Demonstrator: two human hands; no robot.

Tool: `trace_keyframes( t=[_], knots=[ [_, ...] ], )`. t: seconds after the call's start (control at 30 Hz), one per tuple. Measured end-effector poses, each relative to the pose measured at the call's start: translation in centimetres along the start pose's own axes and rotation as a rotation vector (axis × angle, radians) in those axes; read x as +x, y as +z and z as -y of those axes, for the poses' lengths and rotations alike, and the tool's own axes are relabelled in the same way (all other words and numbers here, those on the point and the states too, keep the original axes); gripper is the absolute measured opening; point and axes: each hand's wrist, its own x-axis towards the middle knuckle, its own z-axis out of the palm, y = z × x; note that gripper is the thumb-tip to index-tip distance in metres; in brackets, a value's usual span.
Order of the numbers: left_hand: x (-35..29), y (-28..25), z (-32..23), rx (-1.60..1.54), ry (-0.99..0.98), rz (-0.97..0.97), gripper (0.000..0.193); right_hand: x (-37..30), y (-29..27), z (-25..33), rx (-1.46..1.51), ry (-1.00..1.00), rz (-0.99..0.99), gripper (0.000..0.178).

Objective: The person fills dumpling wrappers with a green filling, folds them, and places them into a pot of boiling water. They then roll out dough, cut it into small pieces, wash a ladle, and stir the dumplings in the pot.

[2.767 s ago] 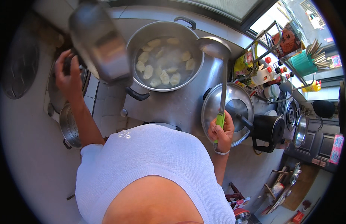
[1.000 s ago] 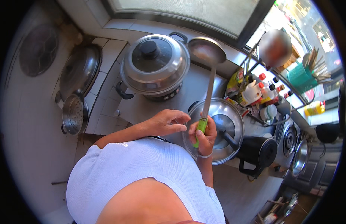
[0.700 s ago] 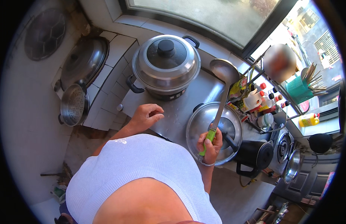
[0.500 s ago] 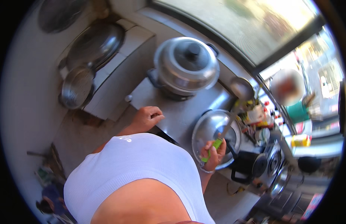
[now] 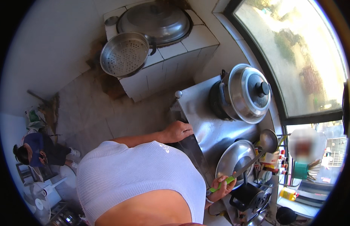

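Note:
My right hand is closed round the green handle of a ladle. The ladle's round metal bowl points away to the far right, above a large round steel lid on the stainless steel counter. My left hand is a loose fist at the counter's near left edge, with nothing visible in it. Beyond it on the counter stands a large steel steamer pot with a domed, black-knobbed lid.
A tiled stove at the back holds a big lidded wok and a perforated steamer pan. Bottles, a black pot and a utensil holder line the right. A person sits far left near a fan.
The view has turned left, so the counter and pots sit further right and the seated person shows more fully. My left hand is now at the counter edge; my right still holds the ladle.

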Motion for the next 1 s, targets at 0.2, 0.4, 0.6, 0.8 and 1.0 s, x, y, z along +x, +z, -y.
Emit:
trace_keyframes(
  t=[0.2,0.4,0.6,0.8,1.0],
  knots=[
    [-1.5,0.9,0.0,-0.033,-0.05,0.041,0.012,-2.5,1.0,1.1,-0.014,0.023,-0.087,0.054],
    [-1.5,1.0,-1.2,-0.067,0.025,0.098,0.016,-4.9,0.5,1.2,0.031,-0.014,-0.127,0.051],
    [-1.6,4.7,-3.6,-0.036,0.04,0.272,0.018,-9.3,-2.4,2.6,0.009,-0.067,-0.216,0.052],
    [-4.6,12.2,-5.5,-0.042,0.095,0.449,0.024,-16.3,-8.5,4.5,-0.033,-0.112,-0.3,0.056],
    [-12.0,21.5,-10.2,-0.1,0.185,0.648,0.037,-26.9,-15.3,8.3,0.028,-0.114,-0.431,0.05]
  ],
)
